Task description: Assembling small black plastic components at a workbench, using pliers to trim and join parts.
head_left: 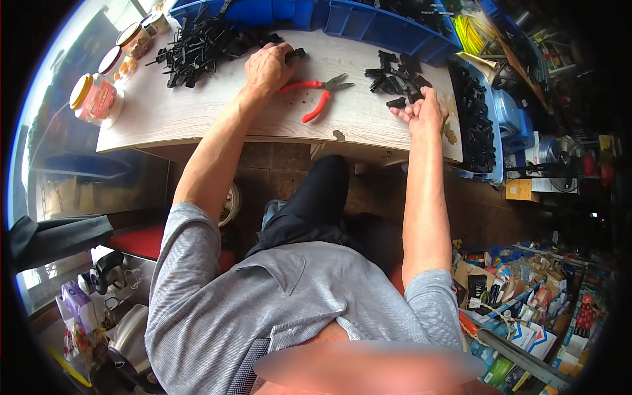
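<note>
On the pale wood-grain table [217,122], my left hand [266,71] reaches to the near side of a big heap of small black plastic parts [196,49]. Its fingers are curled, and a black plastic part [298,52] shows at the fingertips. My right hand [423,115] is at a smaller pile of black parts [395,78], its fingers bent round the near edge. One black plastic part [397,103] shows at its thumb and fingers; the grip is partly hidden. Red-handled pliers [320,92] lie with handles spread between my hands, next to the left one.
Blue bins [388,33] line the table's far edge. A blue crate of black parts [475,122] stands off its right side. Lidded jars [99,99] stand along the left edge. Cluttered shelves [520,296] lie to the lower right. My legs are under the near edge.
</note>
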Demonstrator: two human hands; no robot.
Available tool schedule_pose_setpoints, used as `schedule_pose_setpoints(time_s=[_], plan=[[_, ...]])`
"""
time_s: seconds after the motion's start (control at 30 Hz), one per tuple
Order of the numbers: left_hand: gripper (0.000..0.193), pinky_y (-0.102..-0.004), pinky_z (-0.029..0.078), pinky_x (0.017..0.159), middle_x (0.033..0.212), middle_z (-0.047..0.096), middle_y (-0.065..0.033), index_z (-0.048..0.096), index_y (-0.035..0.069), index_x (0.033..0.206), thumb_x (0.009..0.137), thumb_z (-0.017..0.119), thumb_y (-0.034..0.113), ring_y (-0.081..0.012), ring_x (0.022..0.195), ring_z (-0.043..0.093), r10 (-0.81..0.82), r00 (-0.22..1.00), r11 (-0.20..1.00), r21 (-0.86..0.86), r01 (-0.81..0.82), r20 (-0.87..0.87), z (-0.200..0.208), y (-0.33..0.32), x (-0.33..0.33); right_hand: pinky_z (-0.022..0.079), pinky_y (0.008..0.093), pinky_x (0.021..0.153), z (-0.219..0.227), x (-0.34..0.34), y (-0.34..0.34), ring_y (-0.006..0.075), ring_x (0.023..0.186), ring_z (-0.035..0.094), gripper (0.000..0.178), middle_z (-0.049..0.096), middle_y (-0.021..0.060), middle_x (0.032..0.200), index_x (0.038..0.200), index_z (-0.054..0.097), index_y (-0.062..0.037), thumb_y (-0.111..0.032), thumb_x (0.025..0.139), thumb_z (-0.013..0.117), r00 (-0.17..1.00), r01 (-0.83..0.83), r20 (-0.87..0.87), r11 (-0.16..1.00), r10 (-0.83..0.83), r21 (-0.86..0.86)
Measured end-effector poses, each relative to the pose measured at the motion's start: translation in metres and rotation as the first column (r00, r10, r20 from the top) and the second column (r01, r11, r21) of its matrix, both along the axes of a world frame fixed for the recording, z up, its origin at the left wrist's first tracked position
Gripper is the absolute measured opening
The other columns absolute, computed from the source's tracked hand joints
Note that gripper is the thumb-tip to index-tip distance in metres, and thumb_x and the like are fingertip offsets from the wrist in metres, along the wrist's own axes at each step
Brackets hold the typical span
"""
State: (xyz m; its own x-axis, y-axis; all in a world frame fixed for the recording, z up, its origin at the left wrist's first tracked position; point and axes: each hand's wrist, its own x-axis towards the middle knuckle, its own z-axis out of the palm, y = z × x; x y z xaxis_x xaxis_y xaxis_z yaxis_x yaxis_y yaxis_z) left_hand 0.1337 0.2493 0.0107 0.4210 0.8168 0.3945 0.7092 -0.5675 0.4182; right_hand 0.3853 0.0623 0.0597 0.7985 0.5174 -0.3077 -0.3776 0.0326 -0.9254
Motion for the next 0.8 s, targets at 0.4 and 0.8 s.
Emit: schedule_pose_setpoints(time_s=[0.4,0.8], plan=[[0.021,-0.0312,0.054,0.059,0.111,0.066,-0.0143,0.067,0.002,0.098,0.083,0.075,0.015,-0.0181,0.062,0.067,-0.264,0.804,0.945,-0.023,0.326,0.533,0.024,-0.102,-0.019,0.059,0.0459,0.053,-0.006,-0.091,-0.029,0.0115,0.044,0.043,0.027,0.038,-0.0024,0.050,0.100,0.059,-0.0056,-0.026,0.086,0.070,0.847,-0.530,0.021,0.842,0.531,0.106],[0.018,-0.0277,0.050,0.056,0.084,0.066,-0.0084,0.061,0.000,0.095,0.088,0.069,0.014,-0.0138,0.064,0.062,-0.234,0.793,0.805,-0.345,0.483,0.563,-0.025,-0.179,-0.017,0.045,0.0258,0.044,-0.056,-0.112,-0.058,0.0094,0.045,0.042,0.019,0.042,-0.0032,0.053,0.099,0.060,-0.0052,-0.019,0.089,0.067,0.793,-0.607,0.054,0.779,0.607,0.154]])
